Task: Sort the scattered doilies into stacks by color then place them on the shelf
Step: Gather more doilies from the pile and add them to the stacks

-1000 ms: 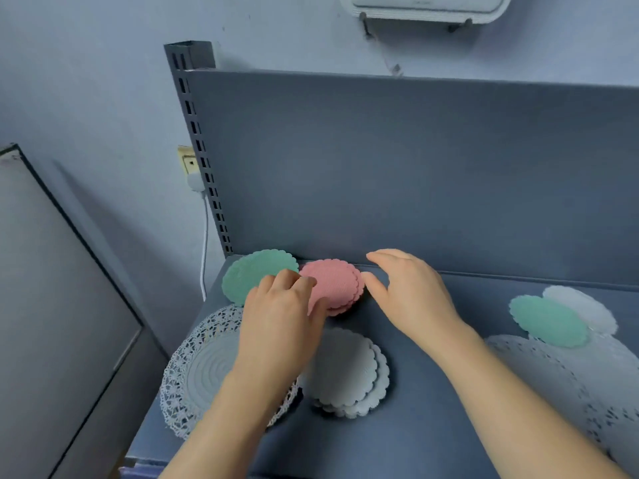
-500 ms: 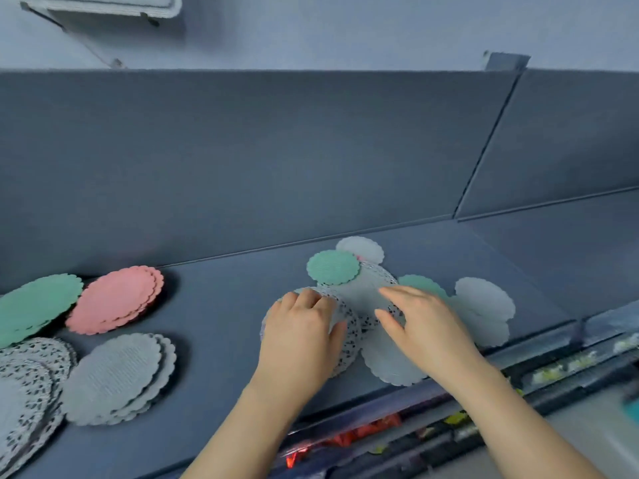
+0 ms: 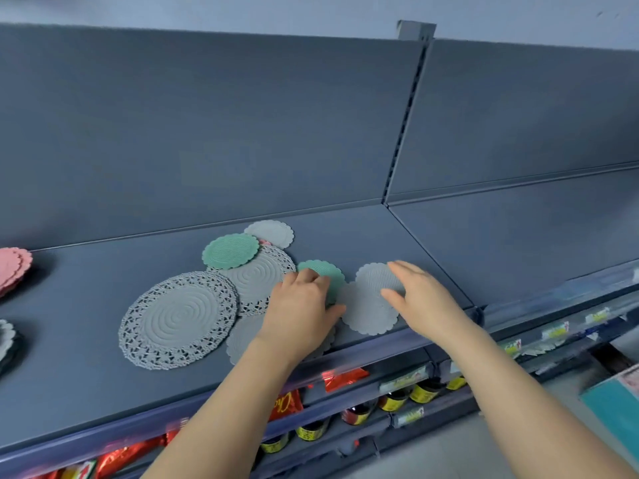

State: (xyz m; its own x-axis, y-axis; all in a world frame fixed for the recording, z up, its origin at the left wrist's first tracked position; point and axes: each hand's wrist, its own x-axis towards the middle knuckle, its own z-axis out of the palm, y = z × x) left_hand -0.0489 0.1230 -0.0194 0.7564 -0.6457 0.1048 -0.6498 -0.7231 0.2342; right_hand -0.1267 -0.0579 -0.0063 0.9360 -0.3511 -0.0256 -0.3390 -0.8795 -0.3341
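Scattered doilies lie on the blue-grey shelf. A large grey lace doily is front left, and a second lace doily is behind it. On that one rest a small green doily and a small grey doily. My left hand lies on another green doily, which stays flat on the shelf, with the thumb spread past its edge. My right hand is open, fingers apart, over a small grey doily that overlaps another grey doily. My left wrist partly covers one more grey doily.
A pink stack and a grey stack sit at the far left edge. The shelf's back panel rises behind, with an upright post at a seam. Lower shelves hold bottles and red packets.
The view has swung right along the shelf. Both hands left the pink stack, passed over the large lace doily, and now sit further right on the green and small grey doilies.
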